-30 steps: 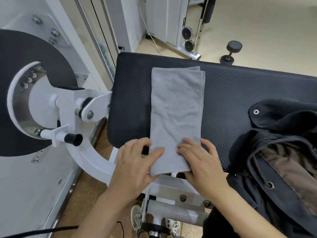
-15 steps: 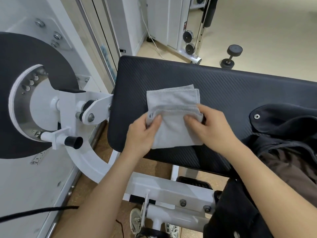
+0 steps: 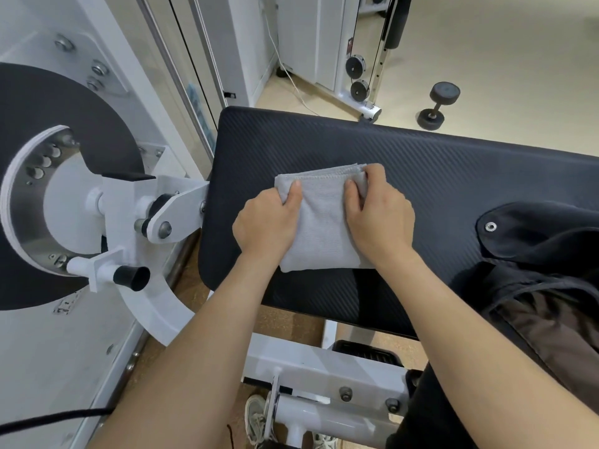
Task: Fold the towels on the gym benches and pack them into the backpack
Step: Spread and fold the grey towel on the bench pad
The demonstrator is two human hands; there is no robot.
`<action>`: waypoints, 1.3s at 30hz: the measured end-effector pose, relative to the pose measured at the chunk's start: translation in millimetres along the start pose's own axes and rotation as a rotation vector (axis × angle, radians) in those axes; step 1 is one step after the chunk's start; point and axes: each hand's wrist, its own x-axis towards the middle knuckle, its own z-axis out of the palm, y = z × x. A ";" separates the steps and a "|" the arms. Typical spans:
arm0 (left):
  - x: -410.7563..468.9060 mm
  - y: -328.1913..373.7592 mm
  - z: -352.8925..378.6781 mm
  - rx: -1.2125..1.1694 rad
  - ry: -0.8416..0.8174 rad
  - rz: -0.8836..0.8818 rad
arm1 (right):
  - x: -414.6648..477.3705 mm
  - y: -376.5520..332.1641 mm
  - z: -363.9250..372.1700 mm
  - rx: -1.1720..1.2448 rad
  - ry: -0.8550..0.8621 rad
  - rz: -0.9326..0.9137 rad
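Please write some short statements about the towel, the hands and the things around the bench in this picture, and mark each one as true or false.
1. The grey towel lies folded on the black bench pad. True.
2. Only one hand touches the towel. False: the left hand and the right hand both hold it at its far edge.
3. A dumbbell lies on the floor beyond the bench. True.
4. The towel is inside the backpack. False: it is on the pad, and the dark backpack lies to its right, apart from it.
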 end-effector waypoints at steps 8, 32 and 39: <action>-0.8 -16.9 0.9 -0.167 0.048 0.276 | 13.2 4.0 -10.8 -0.095 -0.157 -0.110; -51.7 -33.6 -9.6 -1.351 -0.596 -0.310 | 11.0 10.8 -74.0 0.594 -0.740 0.126; -60.8 -13.1 8.4 -0.551 0.057 -0.067 | -37.6 18.0 -16.5 -0.075 -0.258 0.123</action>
